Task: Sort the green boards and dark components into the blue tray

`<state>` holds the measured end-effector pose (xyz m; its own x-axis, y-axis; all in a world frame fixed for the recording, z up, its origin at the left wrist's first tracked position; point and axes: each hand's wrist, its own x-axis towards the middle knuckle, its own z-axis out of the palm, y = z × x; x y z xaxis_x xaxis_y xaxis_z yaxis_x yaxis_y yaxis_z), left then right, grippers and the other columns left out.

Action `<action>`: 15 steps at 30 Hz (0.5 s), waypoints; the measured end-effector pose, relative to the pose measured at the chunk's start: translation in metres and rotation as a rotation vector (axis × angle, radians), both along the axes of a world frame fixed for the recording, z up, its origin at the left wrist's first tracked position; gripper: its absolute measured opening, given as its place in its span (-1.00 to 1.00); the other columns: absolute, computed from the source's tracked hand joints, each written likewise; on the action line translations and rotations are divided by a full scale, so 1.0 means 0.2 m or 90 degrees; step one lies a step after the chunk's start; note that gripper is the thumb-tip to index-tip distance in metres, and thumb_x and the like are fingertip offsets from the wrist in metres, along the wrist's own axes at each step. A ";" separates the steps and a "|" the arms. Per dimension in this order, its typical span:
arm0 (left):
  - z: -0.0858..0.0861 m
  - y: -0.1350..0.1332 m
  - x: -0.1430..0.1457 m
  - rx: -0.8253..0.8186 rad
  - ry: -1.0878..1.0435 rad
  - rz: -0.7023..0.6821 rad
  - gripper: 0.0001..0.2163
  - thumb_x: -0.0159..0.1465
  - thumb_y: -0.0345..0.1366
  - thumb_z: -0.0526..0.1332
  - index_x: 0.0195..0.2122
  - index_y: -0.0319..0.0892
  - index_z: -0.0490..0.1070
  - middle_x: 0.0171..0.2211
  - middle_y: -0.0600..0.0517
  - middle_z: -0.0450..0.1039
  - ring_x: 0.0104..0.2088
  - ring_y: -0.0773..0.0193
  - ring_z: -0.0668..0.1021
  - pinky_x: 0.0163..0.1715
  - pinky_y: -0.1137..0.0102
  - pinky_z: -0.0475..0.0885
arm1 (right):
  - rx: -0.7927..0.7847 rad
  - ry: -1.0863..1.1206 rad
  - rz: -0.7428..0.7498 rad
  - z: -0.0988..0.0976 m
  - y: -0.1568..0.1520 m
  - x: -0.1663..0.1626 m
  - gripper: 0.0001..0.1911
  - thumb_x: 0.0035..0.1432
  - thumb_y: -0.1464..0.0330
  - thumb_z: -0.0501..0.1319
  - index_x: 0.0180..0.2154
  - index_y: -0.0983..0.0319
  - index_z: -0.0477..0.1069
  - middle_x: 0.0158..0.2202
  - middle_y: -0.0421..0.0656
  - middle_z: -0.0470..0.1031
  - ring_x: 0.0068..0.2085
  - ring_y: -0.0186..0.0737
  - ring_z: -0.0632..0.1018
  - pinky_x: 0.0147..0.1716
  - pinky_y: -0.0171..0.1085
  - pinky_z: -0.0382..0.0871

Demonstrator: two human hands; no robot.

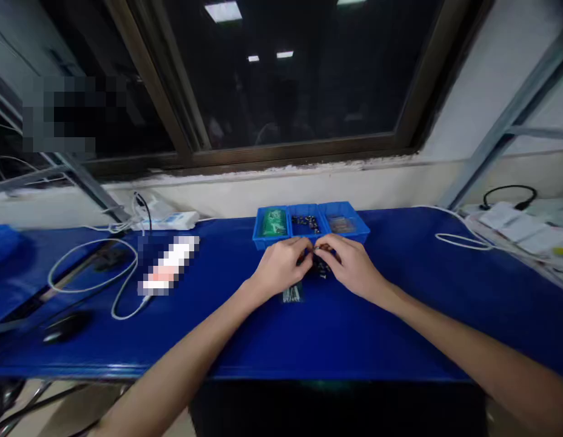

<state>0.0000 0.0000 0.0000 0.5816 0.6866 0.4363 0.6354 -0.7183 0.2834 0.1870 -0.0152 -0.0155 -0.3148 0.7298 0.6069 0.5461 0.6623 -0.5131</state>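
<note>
My left hand (285, 262) and my right hand (349, 264) meet over the blue table, their fingertips pinched close together. Whatever small thing is between them is too tiny and hidden to make out. Just below the fingers lie several small dark and shiny pieces (322, 269). A little clear bag with silver, screw-like pieces (292, 294) rests under the left wrist. Behind the hands stand three joined blue bins: the left bin (258, 229) holds a green packet (275, 223), the middle one small dark-and-metal parts (309, 223), the right one thin metallic pieces (340, 225).
On the left are a black mouse (67, 326), a white cable (93, 291), a pixelated object (170, 267) and a white power strip (179, 220). White adapters (520, 224) and cables lie at the right. A wall and window (290, 79) close off the back.
</note>
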 end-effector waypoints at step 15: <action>0.00 0.01 -0.03 0.056 -0.079 -0.049 -0.87 0.37 -0.30 0.14 -0.09 -0.18 0.38 -0.20 0.02 0.47 -0.35 0.36 0.50 -0.37 0.43 0.41 | -0.016 -0.017 -0.027 -0.01 0.01 -0.02 -0.85 0.32 0.47 0.06 -0.27 0.22 0.38 -0.34 -0.17 0.47 -0.31 -0.25 0.50 -0.29 -0.29 0.31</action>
